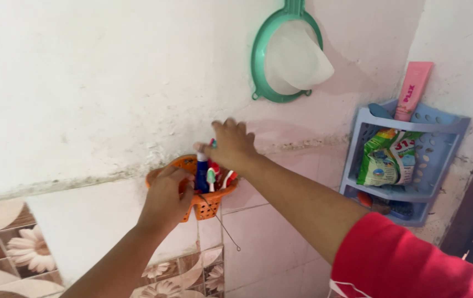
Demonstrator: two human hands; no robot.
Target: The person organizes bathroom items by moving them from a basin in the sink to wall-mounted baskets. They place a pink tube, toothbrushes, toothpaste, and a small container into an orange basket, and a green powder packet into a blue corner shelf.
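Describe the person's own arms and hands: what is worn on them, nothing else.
Both hands are bare: no gloves, rings or watch visible on the left hand or the right hand. The left forearm is uncovered. The right arm wears a red short sleeve with a thin white line near its hem.

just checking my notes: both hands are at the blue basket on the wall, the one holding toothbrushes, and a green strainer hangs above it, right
Not quite: the basket at the hands is orange, not blue, as the head view shows. The left hand grips its rim and the right hand reaches over the toothbrushes. The green strainer does hang above.

Green-rimmed strainer (286, 52), blue corner shelf (440, 149), pink tube (413, 88), green packet (383, 157).
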